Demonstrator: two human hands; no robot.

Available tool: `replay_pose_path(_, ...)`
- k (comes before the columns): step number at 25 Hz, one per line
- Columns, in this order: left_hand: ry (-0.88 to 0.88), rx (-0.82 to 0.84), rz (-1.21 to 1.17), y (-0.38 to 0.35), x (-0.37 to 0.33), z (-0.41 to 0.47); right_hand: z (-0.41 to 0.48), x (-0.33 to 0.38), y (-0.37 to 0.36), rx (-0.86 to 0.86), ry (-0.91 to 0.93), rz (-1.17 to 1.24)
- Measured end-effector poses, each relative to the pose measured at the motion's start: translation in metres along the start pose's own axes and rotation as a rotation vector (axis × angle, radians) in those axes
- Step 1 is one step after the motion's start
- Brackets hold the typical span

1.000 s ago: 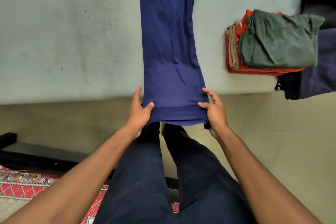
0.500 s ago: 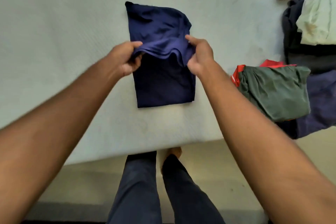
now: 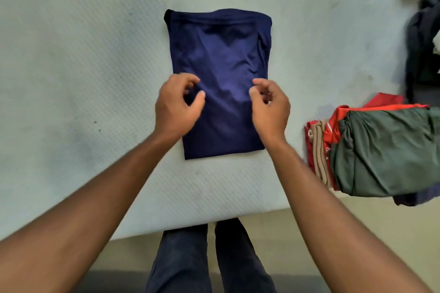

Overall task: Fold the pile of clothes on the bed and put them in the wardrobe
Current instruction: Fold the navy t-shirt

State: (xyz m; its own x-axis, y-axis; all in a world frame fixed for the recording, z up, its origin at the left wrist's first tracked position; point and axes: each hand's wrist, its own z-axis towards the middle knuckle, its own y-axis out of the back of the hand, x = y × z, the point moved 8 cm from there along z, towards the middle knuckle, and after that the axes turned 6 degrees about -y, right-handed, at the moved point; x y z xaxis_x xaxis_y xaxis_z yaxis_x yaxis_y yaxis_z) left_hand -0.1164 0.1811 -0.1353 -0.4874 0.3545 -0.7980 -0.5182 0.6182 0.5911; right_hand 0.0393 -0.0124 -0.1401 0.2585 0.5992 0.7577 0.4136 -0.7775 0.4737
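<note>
While the navy garment (image 3: 219, 54) lies folded, left hand (image 3: 176, 107) and right hand (image 3: 270, 109) hover above it, loosely curled, empty

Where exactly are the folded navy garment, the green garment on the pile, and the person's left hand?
navy garment (image 3: 221, 50): head view, centre of its top layer.
green garment (image 3: 385, 150): head view, middle of its top face.
left hand (image 3: 175, 108): head view, back of the hand.
</note>
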Motion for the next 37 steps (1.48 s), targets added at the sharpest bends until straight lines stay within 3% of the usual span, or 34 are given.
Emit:
replay_pose_path(3,-0.301,0.405,0.471,-0.047,-0.005,-0.020,-0.026,-0.004,-0.035,0.184,0.435,-0.567)
replay_pose_path(4,-0.327,0.488,0.583,-0.056,0.000,-0.025,-0.032,-0.009,-0.045,0.234,0.537,-0.770)
replay_pose_path(6,-0.331,0.543,0.653,-0.061,0.006,-0.027,-0.033,-0.012,-0.048,0.229,0.653,-0.944)
replay_pose_path(9,-0.356,0.572,0.629,-0.056,0.001,-0.036,-0.036,-0.012,-0.033,0.213,0.766,-0.987)
replay_pose_path(12,-0.504,0.587,0.718,-0.052,-0.001,-0.073,-0.052,-0.027,-0.017,0.374,0.871,-0.999)
replay_pose_path(15,-0.472,0.580,0.824,-0.057,0.009,-0.113,-0.068,-0.050,-0.008,0.474,0.903,-1.075)
replay_pose_path(21,-0.535,0.287,0.801,-0.054,-0.013,-0.099,-0.058,-0.027,-0.019,0.313,1.024,-0.996)
replay_pose_path(24,-0.408,0.315,0.637,-0.036,-0.026,-0.071,-0.044,0.001,-0.021,0.447,0.838,-1.040)
replay_pose_path(28,-0.192,0.688,0.582,-0.036,-0.042,-0.080,-0.063,0.008,-0.011,0.647,0.547,-1.218)
replay_pose_path(31,-0.077,0.939,0.403,-0.048,-0.043,-0.124,-0.106,-0.027,0.001,0.953,0.375,-1.237)
replay_pose_path(33,0.037,0.903,0.246,-0.039,-0.036,-0.126,-0.108,-0.031,0.011,0.991,0.299,-1.150)
replay_pose_path(37,0.177,0.528,0.019,-0.011,-0.023,-0.058,-0.045,0.016,0.007,0.722,0.293,-0.840)
